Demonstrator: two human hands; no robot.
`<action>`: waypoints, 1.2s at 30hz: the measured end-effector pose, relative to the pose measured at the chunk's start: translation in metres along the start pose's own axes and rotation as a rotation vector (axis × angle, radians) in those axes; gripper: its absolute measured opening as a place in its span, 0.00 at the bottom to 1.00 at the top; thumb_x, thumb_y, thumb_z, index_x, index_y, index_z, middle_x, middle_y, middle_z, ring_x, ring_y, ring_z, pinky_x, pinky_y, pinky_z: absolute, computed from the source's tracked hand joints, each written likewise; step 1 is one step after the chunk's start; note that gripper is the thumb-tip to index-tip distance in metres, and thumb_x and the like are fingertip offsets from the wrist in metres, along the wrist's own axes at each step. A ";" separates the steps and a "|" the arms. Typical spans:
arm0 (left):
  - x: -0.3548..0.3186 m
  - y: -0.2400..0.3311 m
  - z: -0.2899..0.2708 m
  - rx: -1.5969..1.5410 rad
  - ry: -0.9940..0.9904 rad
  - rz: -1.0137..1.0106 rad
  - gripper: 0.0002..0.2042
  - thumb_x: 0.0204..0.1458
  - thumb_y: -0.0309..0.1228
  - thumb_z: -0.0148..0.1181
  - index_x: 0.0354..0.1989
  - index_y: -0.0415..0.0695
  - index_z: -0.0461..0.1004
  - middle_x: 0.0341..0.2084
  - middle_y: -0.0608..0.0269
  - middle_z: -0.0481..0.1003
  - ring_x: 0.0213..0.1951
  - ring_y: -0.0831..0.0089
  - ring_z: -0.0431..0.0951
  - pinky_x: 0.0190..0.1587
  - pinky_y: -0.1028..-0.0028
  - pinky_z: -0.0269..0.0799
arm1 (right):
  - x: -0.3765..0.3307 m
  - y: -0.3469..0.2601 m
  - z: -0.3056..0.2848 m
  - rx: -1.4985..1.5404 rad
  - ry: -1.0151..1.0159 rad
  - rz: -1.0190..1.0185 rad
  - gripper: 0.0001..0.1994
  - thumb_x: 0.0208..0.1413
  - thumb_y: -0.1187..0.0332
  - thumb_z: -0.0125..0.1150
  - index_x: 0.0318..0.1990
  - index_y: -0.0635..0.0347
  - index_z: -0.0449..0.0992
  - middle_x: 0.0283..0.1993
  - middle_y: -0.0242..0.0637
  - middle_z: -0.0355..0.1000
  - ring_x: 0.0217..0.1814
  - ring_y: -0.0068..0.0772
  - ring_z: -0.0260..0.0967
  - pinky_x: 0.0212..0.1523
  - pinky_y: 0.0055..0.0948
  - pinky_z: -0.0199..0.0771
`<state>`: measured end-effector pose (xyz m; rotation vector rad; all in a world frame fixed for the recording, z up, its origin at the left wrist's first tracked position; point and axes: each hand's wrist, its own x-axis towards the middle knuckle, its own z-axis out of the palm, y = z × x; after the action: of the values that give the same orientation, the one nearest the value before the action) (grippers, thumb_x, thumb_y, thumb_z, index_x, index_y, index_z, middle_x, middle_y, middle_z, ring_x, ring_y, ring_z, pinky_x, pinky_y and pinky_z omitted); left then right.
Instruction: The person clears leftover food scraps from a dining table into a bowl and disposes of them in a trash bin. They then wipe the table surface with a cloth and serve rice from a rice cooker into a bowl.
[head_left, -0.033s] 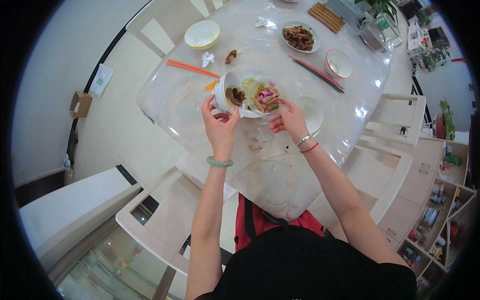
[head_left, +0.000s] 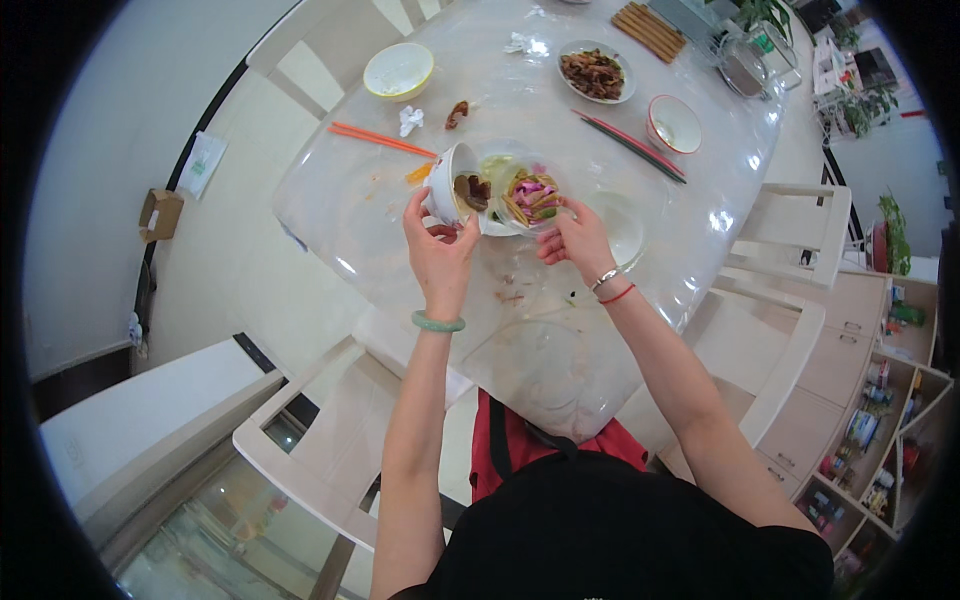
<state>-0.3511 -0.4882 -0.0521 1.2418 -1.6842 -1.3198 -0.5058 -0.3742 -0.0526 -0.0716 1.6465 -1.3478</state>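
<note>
I stand at a glossy white table (head_left: 640,300) with pale chairs around it and shelves to my right. My left hand (head_left: 440,255) grips a white bowl (head_left: 447,180), tipped so brown scraps spill toward a plate (head_left: 530,197) of mixed leftovers, which my right hand (head_left: 575,238) pinches at its rim.

Your single head view looks steeply down from above your own shoulders onto the near edge of the glass-topped table (head_left: 400,240), facing across it toward its far edge at the top of the frame. Your left hand (head_left: 438,250) and right hand (head_left: 575,240) sit close, mid-frame. The fisheye bends the table's edges and the chairs (head_left: 790,230) toward the dark rim
</note>
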 end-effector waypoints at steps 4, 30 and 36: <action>0.006 -0.001 0.009 0.354 -0.022 0.286 0.32 0.40 0.28 0.69 0.57 0.47 0.63 0.47 0.59 0.66 0.38 0.72 0.75 0.40 0.74 0.74 | 0.006 0.001 -0.006 -0.068 0.016 -0.032 0.25 0.59 0.72 0.40 0.65 0.66 0.53 0.29 0.45 0.72 0.21 0.33 0.73 0.20 0.29 0.77; -0.066 -0.073 -0.059 -0.761 0.162 -0.525 0.26 0.54 0.22 0.48 0.62 0.40 0.51 0.51 0.53 0.66 0.43 0.63 0.76 0.47 0.61 0.78 | 0.042 -0.011 0.017 -0.189 0.017 -0.087 0.26 0.57 0.74 0.43 0.65 0.62 0.53 0.31 0.46 0.73 0.23 0.34 0.75 0.21 0.28 0.78; -0.068 -0.089 -0.063 -0.779 0.115 -0.526 0.23 0.55 0.22 0.46 0.62 0.41 0.55 0.51 0.56 0.66 0.45 0.64 0.76 0.46 0.63 0.79 | 0.043 -0.004 0.023 -0.482 0.238 -0.459 0.30 0.56 0.78 0.45 0.68 0.48 0.55 0.30 0.38 0.74 0.24 0.29 0.76 0.23 0.26 0.78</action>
<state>-0.2471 -0.4490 -0.1164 1.2527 -0.6264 -1.9084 -0.5149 -0.4168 -0.0742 -0.6267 2.2258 -1.2887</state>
